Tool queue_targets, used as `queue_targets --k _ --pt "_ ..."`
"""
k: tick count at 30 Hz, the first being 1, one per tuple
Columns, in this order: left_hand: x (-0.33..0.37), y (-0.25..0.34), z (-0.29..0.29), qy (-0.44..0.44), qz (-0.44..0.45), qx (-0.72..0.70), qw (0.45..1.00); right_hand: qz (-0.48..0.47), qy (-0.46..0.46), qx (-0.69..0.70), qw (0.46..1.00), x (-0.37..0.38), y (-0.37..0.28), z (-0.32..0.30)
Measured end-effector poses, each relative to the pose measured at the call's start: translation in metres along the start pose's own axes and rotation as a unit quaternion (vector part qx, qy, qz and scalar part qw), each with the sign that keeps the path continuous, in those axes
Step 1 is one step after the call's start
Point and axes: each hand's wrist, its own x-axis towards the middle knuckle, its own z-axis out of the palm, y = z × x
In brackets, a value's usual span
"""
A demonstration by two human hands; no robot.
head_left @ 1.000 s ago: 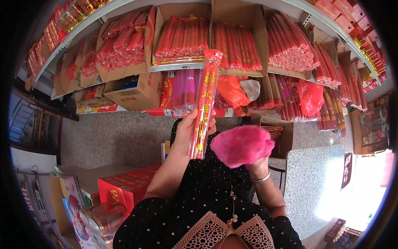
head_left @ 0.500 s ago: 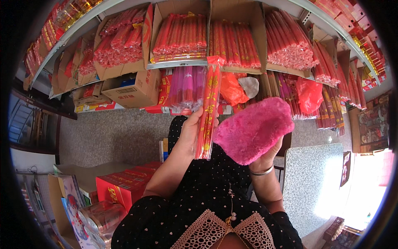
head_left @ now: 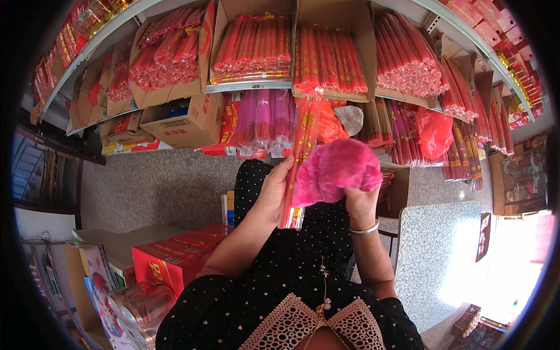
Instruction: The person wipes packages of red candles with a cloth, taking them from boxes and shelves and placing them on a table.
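Upright in front of me stands a long, slim red packet (head_left: 306,125) with gold markings and clear plastic wrap. My left hand (head_left: 275,189) is closed around its lower part from the left side. A fluffy pink cloth (head_left: 338,169) is bunched in my right hand (head_left: 361,205), whose fingers are partly hidden by it. The cloth lies against the right side of the packet and covers part of its lower half.
Cardboard boxes full of red wrapped packets (head_left: 254,46) line the shelf ahead. Purple packets (head_left: 265,119) and red plastic bags (head_left: 434,134) sit on the lower shelf. A red carton (head_left: 169,262) stands at left, a speckled tabletop (head_left: 434,256) at right.
My right hand has brought the pink cloth left against the packet, and the cloth has gone from spread to bunched. The packet's top has shifted slightly right and down, still in my left hand.
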Motion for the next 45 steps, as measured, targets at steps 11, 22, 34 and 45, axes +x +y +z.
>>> queue_targets --k 11,22,34,45 --pt "-0.002 -0.005 -0.018 -0.027 0.085 0.085 0.992 -0.177 -0.194 -0.308 0.915 -0.020 -0.006 0.034" --pt "-0.007 0.004 -0.012 -0.015 0.064 0.170 0.983 -0.300 -0.276 -0.380 0.830 -0.040 -0.007 0.026" --pt "-0.014 -0.003 -0.009 -0.113 -0.033 0.070 0.991 -0.268 -0.120 -0.398 0.869 0.038 -0.007 0.009" --pt "-0.027 0.005 0.019 0.070 -0.009 0.125 0.990 -0.335 -0.261 -0.402 0.811 -0.002 -0.017 0.015"
